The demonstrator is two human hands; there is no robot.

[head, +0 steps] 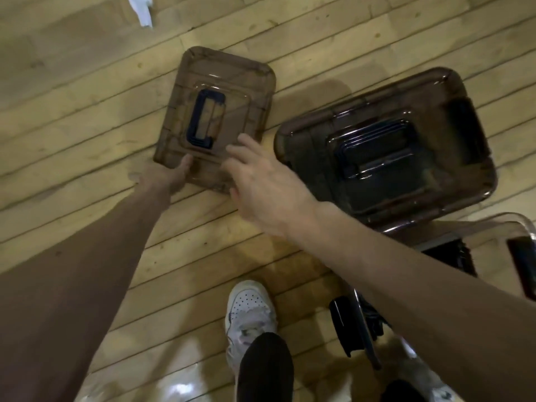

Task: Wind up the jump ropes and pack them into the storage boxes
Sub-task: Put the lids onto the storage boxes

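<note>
Gripping the near edge of a smoky brown lid [240, 91] that lies flat on the wooden floor [87, 97], the left hand [171, 177] sets its thumb on top. It looks like rigid, light, glossy plastic, probably slippery, and is best lifted by that rim or its dark handle [206, 118]. The right hand [261, 184] hovers above, fingers loose, holding nothing. Further right sits a closed storage box [313, 146] in the same tinted see-through plastic.

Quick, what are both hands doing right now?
Left hand: grips the near edge of the brown lid.
Right hand: open, fingers spread over that lid, holding nothing.
</note>
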